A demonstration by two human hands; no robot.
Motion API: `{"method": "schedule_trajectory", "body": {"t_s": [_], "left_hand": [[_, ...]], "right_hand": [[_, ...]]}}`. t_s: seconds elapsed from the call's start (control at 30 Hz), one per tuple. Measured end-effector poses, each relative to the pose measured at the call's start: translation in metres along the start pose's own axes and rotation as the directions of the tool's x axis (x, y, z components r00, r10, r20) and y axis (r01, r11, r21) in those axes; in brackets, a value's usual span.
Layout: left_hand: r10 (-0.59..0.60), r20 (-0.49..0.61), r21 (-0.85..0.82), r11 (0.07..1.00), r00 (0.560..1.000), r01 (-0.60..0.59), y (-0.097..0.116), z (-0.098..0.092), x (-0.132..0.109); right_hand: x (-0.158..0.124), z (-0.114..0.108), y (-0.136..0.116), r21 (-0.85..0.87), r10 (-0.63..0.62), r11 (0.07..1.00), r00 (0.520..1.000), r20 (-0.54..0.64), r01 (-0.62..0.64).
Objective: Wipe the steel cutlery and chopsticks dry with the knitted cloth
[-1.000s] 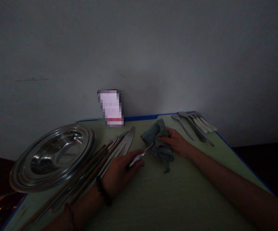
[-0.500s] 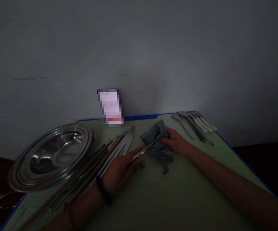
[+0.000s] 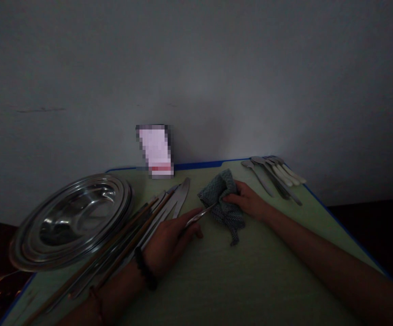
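Observation:
My left hand (image 3: pixel 169 242) is closed round the handle of a small metal utensil (image 3: pixel 199 216), whose far end is buried in a grey-blue checked cloth (image 3: pixel 222 201). My right hand (image 3: pixel 247 199) grips that cloth, bunched around the utensil's tip, just above the pale green table (image 3: pixel 251 280). I cannot make out whether the utensil is a spoon or a fork. The scene is dim.
A stack of steel compartment plates (image 3: pixel 70 219) lies at the left. Knives and chopsticks (image 3: pixel 142 226) lie in a row beside my left hand. Several spoons and white-handled utensils (image 3: pixel 274 174) rest at the back right. A blurred card (image 3: pixel 155 151) leans on the wall.
My left hand slid slightly back and turned on the utensil's handle; the cloth and right hand barely shifted. The view drifted a little.

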State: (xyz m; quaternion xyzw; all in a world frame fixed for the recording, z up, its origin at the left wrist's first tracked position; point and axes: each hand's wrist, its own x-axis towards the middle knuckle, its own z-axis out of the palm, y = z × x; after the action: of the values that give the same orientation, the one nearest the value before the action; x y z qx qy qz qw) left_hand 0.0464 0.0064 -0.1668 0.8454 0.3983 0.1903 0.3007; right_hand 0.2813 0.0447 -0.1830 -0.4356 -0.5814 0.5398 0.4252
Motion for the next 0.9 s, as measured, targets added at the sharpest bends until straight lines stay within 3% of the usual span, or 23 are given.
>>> {"method": "schedule_trajectory", "body": {"t_s": [0.6,0.9], "left_hand": [[-0.033,0.0,-0.021,0.999,0.999,0.033,-0.003,0.0033,-0.0035],[-0.107,0.001,0.045,0.993,0.994,0.107,0.0013,0.0003,-0.0021]], "right_hand": [[0.0,-0.0046,0.0065,0.103,0.061,0.992,0.997,0.048,-0.066],[0.0006,-0.0044,0.0084,0.15,0.074,0.985,0.995,0.062,-0.083]]}}
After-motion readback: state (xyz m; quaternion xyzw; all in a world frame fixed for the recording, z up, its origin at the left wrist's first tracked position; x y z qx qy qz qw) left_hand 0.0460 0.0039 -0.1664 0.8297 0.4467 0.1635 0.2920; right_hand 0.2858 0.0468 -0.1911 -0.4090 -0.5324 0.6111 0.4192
